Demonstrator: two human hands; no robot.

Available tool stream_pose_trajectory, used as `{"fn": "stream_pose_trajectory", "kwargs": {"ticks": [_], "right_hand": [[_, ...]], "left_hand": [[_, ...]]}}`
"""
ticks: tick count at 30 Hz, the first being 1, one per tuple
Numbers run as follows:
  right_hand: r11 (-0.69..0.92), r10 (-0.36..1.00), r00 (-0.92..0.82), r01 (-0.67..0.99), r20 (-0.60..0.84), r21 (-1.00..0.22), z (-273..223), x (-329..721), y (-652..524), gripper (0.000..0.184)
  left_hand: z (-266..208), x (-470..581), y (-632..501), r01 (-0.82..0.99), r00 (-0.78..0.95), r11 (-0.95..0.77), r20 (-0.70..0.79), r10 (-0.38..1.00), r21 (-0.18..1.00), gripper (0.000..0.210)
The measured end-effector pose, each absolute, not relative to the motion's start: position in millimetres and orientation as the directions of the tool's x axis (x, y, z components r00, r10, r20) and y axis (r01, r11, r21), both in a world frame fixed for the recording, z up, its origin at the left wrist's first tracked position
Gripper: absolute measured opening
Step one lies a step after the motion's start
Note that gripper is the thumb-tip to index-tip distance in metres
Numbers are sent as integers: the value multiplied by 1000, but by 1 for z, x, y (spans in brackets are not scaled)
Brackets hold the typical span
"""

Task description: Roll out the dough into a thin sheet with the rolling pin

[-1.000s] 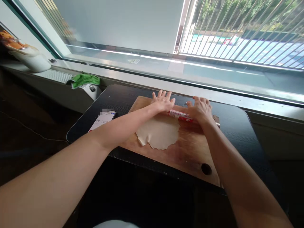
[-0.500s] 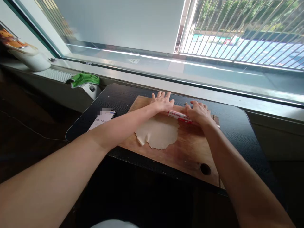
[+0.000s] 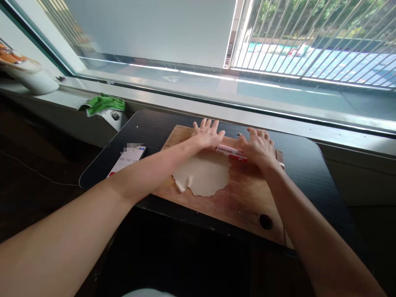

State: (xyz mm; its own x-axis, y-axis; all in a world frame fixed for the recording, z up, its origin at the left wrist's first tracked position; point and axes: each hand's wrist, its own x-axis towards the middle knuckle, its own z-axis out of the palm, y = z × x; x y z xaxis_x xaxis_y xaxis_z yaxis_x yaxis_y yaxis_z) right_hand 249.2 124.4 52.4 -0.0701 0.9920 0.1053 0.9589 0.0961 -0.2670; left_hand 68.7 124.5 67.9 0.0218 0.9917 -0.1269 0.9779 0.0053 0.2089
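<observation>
Squarely over the roller (image 3: pixel 231 152), unclasped

Nearest, the left forearm (image 3: pixel 93 218) and the right forearm (image 3: pixel 315 222) reach forward across the dark tabletop (image 3: pixel 303 173), stretched well out, probably so that weight can bear down from both sides. Between them lies a wooden board (image 3: pixel 229 204), its near edge close to the tabletop's own, presumably for easy reach; its round hole (image 3: pixel 265 222) sits in the near right corner, clear of the dough.

That dough (image 3: pixel 206 175) is a thin sheet lying flat toward the board's left, its ragged near rim showing one small fold. To the left, apart from the board, a phone (image 3: pixel 128 161) lies face up with a timer display, likely put there to stay readable; the left forearm covers its lower end.

Farther on, the roller, printed red and white, lies crosswise by the board's far edge. The left hand (image 3: pixel 206 134) and the right hand (image 3: pixel 258 145) rest over it, spaced apart, fingers fanned forward: each grip looks released, laid on top rather than wrapped around, which would leave the roller free to turn. Whether it touches the dough is hidden.

Beyond, at left, a green cloth (image 3: pixel 105 104) drapes the window ledge; railings (image 3: pixel 309 62) stand outside.
</observation>
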Motion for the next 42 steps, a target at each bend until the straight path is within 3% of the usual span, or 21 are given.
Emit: {"fn": "stream_pose_trajectory", "kwargs": {"ticks": [4,11,15,18,25,29,32,38,42], "right_hand": [[253,956,-206,939,209,-231,49,252,103,52],[21,997,-3,975,81,-223,67,244,149,60],[126,992,-129,970,1,-208,62,249,109,58],[204,979,-199,960,42,-190,56,253,101,57],[42,989,-10,977,150,-211,64,249,158,58],[143,989,-131,972,73,-187,56,253,116,56],[288,954,-271,947,125,-143,51,257,99,51],[69,994,-50,974,92,-215,61,253,148,55],[148,989,-141,969,49,-198,59,252,116,54]], "left_hand": [[65,68,107,977,47,-33,-58,997,209,70],[70,73,150,976,-61,76,-78,995,206,65],[68,68,120,981,33,-1,-163,986,195,68],[67,67,115,978,64,-41,-105,992,203,69],[70,75,162,974,-30,27,8,1000,225,67],[65,69,129,968,18,3,-81,997,250,70],[64,68,117,966,50,-34,-57,997,255,70],[70,77,161,974,-10,17,-29,1000,224,70],[67,71,140,978,10,26,-171,985,208,71]]}}
